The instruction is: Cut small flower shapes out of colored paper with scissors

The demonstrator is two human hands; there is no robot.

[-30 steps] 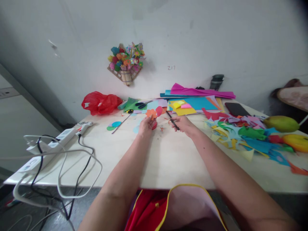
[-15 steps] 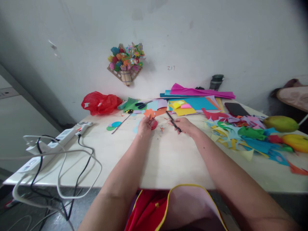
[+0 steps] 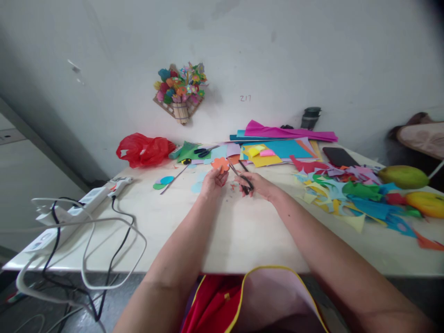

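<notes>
An orange paper flower [image 3: 220, 164] with a scalloped edge is pinched in my left hand [image 3: 213, 182], held a little above the table. My right hand [image 3: 255, 184] grips black-handled scissors [image 3: 247, 181] with the blades spread. One blade tip is close to the flower's right edge; whether it touches, I cannot tell. Small paper snippets [image 3: 233, 187] lie on the table under my hands. Pale blue paper circles [image 3: 197, 186] rest just left of my left hand.
Stacked coloured paper [image 3: 298, 149] lies at the back. Paper scraps [image 3: 367, 203], a phone [image 3: 338, 157] and a green mango [image 3: 404, 176] are at right. Blue and green circles [image 3: 166, 180], a red plastic bag [image 3: 144, 150] and a power strip [image 3: 62, 222] with cables are at left.
My right hand has moved left with the scissors, and their blades have spread. The flower has shifted slightly right and turned flatter to view. The red circles under my left hand are now hidden.
</notes>
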